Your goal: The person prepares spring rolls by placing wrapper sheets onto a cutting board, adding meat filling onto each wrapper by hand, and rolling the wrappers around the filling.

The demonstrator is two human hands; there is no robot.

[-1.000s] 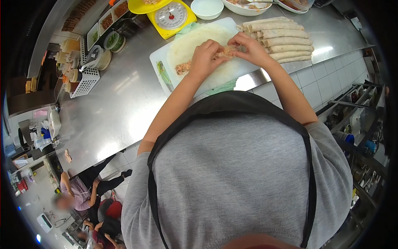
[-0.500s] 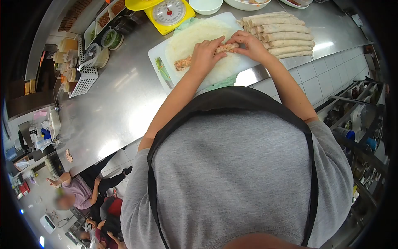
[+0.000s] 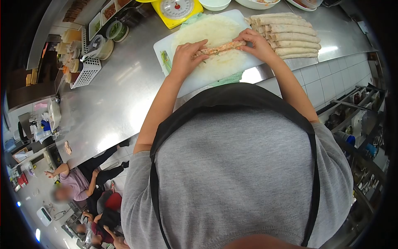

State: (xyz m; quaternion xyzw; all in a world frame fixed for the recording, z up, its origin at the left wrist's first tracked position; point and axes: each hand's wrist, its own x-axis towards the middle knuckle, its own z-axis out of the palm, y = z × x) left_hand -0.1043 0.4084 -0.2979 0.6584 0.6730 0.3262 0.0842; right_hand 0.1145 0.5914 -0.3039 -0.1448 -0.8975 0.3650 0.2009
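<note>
A pale, thin round wrapper lies on a white cutting board. Across the wrapper runs a long strip of pinkish minced filling with orange and green bits. My left hand has thumb and fingers closed around the strip's left end. At its right end, my right hand pinches the filling between thumb and fingers. Green strips that look like scallion lie at the board's left edge, near my left hand. Right of the board is a stack of long pale rolls.
Behind the board stand a yellow dial scale and white bowls. A green cloth shows under the board. On the left of the steel counter are a white basket and tubs. Other people are at lower left.
My left hand has slid left along the filling to its left end, and the middle of the strip now shows between my hands. My right hand stays near the right end.
</note>
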